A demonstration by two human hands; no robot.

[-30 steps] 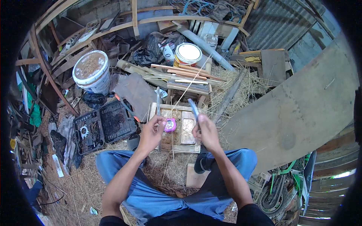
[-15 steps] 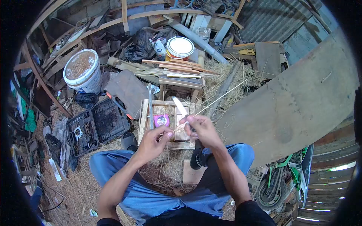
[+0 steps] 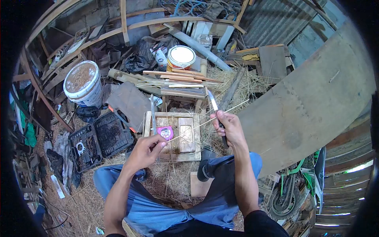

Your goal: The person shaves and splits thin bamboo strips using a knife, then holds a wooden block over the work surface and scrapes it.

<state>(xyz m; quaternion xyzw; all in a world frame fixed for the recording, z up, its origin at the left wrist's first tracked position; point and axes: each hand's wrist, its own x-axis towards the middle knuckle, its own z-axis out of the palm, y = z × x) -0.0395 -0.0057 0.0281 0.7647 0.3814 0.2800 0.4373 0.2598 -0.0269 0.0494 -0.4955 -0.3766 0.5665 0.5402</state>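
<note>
A thin pale strip [image 3: 189, 131] runs slantwise up to the right between my hands. My left hand [image 3: 148, 150] pinches its lower left end. My right hand [image 3: 229, 128] is closed around the dark handle of a knife [image 3: 213, 101], blade pointing up, and the strip passes at its thumb and fingers. Below the strip lies a low wooden frame [image 3: 179, 157] with a wooden block [image 3: 186, 138] inside it. A pink tape measure [image 3: 165, 133] rests beside the block, right of a narrow grey bar [image 3: 152, 114].
An open black tool case [image 3: 112, 132] and a white bucket of brown material [image 3: 83, 83] are at the left. Behind the frame, wooden strips [image 3: 181, 79] lie near a lidded tub [image 3: 181, 56]. A large board [image 3: 304, 102] slants across the right, above a green motorbike [image 3: 288, 193].
The strip, steeply slanted at first, now lies flatter between my hands. My right hand has moved right with the knife, away from my left hand, and the view has shifted.
</note>
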